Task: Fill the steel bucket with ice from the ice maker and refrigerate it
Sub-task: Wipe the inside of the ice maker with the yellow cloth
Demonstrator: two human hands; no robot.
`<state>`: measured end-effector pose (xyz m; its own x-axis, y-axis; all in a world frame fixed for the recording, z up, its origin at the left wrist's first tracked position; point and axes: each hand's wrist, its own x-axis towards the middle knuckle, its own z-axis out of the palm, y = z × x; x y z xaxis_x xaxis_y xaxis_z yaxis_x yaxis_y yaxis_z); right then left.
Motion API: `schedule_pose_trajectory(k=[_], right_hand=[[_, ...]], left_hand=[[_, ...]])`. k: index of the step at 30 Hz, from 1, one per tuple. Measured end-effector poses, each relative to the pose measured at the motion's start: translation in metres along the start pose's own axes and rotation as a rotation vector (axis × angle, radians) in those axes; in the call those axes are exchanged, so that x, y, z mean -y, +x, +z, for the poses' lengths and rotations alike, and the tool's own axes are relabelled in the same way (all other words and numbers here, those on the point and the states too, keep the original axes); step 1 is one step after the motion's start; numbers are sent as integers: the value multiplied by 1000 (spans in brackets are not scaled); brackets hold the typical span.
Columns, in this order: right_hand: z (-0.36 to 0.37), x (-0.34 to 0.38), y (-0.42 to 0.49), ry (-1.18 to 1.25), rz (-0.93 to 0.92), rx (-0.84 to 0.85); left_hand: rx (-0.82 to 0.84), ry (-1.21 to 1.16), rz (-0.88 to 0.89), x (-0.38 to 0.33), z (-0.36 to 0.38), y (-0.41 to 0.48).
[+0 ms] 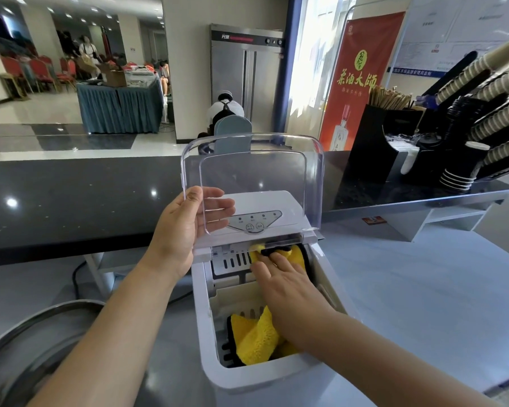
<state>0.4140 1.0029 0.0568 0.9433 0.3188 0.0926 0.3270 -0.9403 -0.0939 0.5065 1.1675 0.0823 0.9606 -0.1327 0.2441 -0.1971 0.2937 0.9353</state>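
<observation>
1. Ice maker (256,374): white countertop unit on the pale worktop (409,289), with its basket compartment open toward the camera. No ice shows inside.
2. Clear lid (253,171): swung up and back, standing nearly upright over the control panel (254,220). It is held up, probably so that it cannot drop onto the working arm.
3. Left hand (185,230): at the lid's left edge. The grip is a pinch, thumb on the near face and fingers seen through the plastic behind it.
4. Right hand (285,286): reaches into the compartment with a wide, flat grip holding nothing. Its straight fingers press the yellow cloth (256,339) against the slotted rear part.
5. Yellow cloth: black-edged. One end is bunched under the fingertips and the other trails into the basket below. It looks like wiping or drying, a step judged to come before any scooping.
6. Steel bucket (33,333): at lower left beside the ice maker, only part of its curved rim in view, with the left forearm crossing it. Its contents cannot be seen, and neither hand touches it. It stands close by, presumably for easy filling.
7. Steel two-door cabinet (246,74): far behind. Whether it is the refrigerator cannot be told.
8. Cup dispenser (488,113): on the dark counter at right, well apart.
</observation>
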Motion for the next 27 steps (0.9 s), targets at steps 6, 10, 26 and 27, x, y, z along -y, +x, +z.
schedule_pose_trajectory(k=[6, 10, 26, 27], right_hand=[[5, 17, 11, 52, -156, 7], [6, 25, 20, 54, -243, 0], [3, -1, 8, 181, -409, 86], [3, -3, 7, 177, -415, 93]], left_hand=[[5, -6, -1, 0, -1, 0], [4, -4, 2, 0, -2, -1], [-11, 10, 21, 3, -1, 1], [-14, 9, 21, 3, -1, 1]])
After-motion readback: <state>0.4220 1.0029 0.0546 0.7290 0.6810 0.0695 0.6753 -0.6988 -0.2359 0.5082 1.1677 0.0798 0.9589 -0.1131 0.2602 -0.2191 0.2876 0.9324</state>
